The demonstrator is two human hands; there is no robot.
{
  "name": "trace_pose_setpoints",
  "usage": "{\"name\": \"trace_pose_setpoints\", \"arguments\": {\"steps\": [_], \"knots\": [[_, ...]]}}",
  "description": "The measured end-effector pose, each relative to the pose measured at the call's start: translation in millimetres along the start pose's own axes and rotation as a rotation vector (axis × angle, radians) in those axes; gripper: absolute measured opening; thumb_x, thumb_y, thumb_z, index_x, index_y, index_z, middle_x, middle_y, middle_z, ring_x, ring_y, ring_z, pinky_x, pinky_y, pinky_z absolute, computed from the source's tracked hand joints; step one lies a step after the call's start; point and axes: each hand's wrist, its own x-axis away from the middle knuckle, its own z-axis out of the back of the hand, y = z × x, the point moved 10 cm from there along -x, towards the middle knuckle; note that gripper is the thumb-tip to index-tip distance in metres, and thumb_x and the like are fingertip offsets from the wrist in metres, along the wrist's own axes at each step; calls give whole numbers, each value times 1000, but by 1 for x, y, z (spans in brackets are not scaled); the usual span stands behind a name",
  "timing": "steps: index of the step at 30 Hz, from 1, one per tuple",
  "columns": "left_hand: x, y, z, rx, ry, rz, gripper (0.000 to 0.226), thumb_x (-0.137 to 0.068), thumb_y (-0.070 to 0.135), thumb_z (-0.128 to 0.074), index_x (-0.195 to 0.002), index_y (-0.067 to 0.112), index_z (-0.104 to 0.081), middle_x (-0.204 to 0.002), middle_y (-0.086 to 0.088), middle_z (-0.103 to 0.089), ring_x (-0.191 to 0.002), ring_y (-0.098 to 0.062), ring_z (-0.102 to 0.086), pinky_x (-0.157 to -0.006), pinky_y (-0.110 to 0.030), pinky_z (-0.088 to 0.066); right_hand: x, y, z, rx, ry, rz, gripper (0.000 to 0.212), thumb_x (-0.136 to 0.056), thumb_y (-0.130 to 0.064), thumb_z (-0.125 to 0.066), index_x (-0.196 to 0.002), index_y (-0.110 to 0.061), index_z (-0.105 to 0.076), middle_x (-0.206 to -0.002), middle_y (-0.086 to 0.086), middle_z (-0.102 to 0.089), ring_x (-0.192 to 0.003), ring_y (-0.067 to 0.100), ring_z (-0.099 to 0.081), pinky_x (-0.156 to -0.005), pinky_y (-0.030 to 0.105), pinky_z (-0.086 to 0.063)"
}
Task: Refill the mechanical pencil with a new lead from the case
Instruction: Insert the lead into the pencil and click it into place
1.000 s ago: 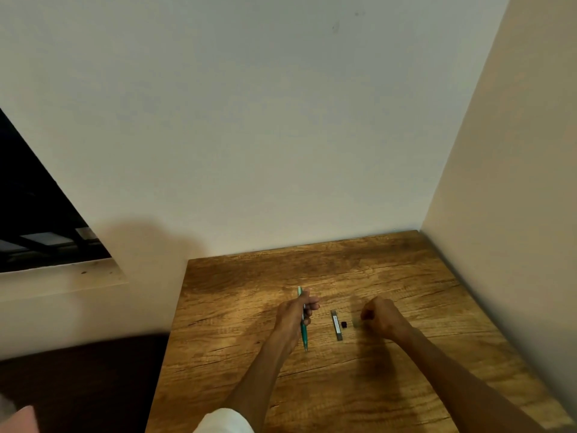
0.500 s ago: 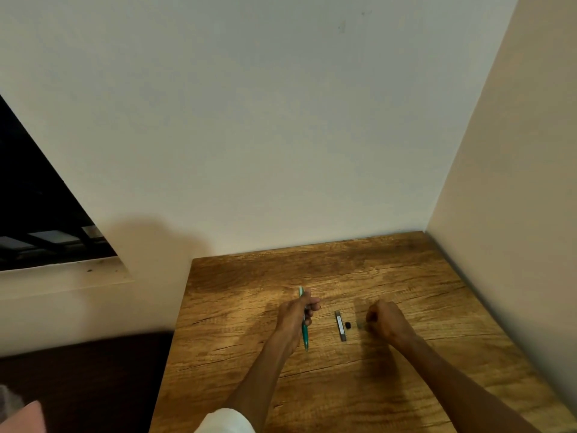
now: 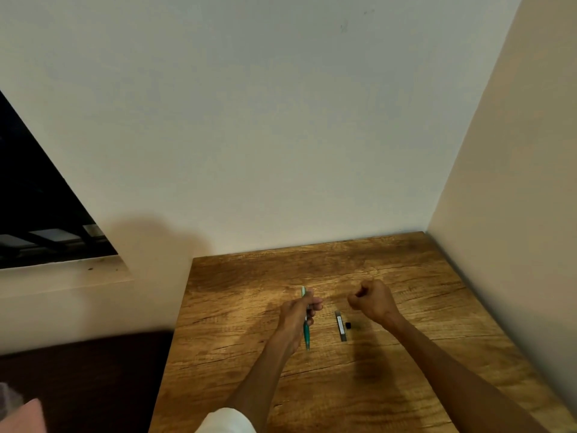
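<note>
The green mechanical pencil [image 3: 306, 326] is held in the left hand [image 3: 296, 314], whose fingers and thumb curl round the upper part of its barrel. The pencil stands steeply, its pale top end poking out above the fingers and its pointed tip lowest, just above the wooden counter [image 3: 421, 354]. Whether the tip touches the wood cannot be told.

Just to the right of the pencil, the slim grey lead case [image 3: 340, 325] lies flat on the counter, its long side running roughly parallel to the pencil. A small black cap [image 3: 348, 325] sits on the wood right beside the case, on the side away from the pencil.

Farther right of the pencil, beyond the case and a little behind it, the right hand [image 3: 371, 299] is raised off the counter with its fingers curled tight, fingertips pressed to the thumb. Whether anything thin is pinched there is too small to tell.

A white sleeve [image 3: 226, 421] shows at the left upper arm. Pale walls [image 3: 281, 135] meet the counter at its far edge and right edge.
</note>
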Motion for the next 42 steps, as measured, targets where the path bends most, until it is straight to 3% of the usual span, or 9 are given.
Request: {"name": "trace_pose_setpoints", "arguments": {"steps": [3,8,11,14,20,24,31,42], "knots": [[1,0,-3,-14,-21,-1,31,-92,30,-62,-79,4,-75,-66,-4,-71,-54,-7,-53,-42,-18,-37,-3,-26,-12,-186,-44,54,12,-79,2,-69,-71,-7,-68,-73,8,-70,-70,19,-67,-71,32,-57],[7,7,-10,-20,-72,-19,15,-85,17,-68,-80,4,-75,-65,-5,-71,-54,-8,-55,-42,-18,-37,-7,-64,-30,-321,-151,148,8,-85,1,-67,-85,-5,-71,-77,8,-69,-71,17,-64,-71,29,-57],[6,9,-11,-18,-80,-35,24,-89,17,-63,-71,7,-76,-65,-5,-70,-53,-8,-53,-42,-18,-36,-9,-75,-42,-289,-229,174,12,-90,3,-61,-92,-1,-72,-80,4,-69,-73,10,-64,-69,20,-56],[6,10,-10,-20,-87,-48,32,-92,19,-60,-66,10,-77,-65,-4,-71,-52,-7,-53,-42,-18,-36,-7,-85,-50,-201,-279,222,20,-90,7,-56,-86,-3,-72,-78,3,-69,-71,7,-64,-69,20,-55],[6,11,-11,-56,-86,-58,32,-92,26,-62,-69,9,-77,-67,-4,-73,-49,-4,-54,-43,-18,-35,-7,-89,-57,-150,-267,226,22,-90,10,-53,-83,-3,-71,-76,9,-67,-63,6,-64,-59,22,-56],[9,11,-12,-73,-91,-68,31,-91,26,-62,-70,10,-77,-68,-4,-74,-49,-2,-57,-44,-18,-36,-7,-90,-56,-144,-246,230,17,-92,7,-54,-88,3,-70,-75,12,-67,-64,11,-63,-62,29,-56],[12,13,-15,-83,-109,-74,28,-91,25,-62,-74,8,-77,-66,-2,-72,-53,-5,-53,-45,-17,-36,-6,-91,-55,-103,-270,222,18,-91,8,-53,-89,2,-70,-77,14,-66,-59,5,-62,-54,20,-55],[11,12,-15,-111,-105,-65,28,-91,24,-61,-74,9,-77,-67,-2,-73,-56,-5,-54,-45,-17,-36,-6,-101,-54,57,-264,289,26,-84,16,-53,-81,-1,-72,-75,3,-68,-65,4,-63,-63,17,-55]]}}
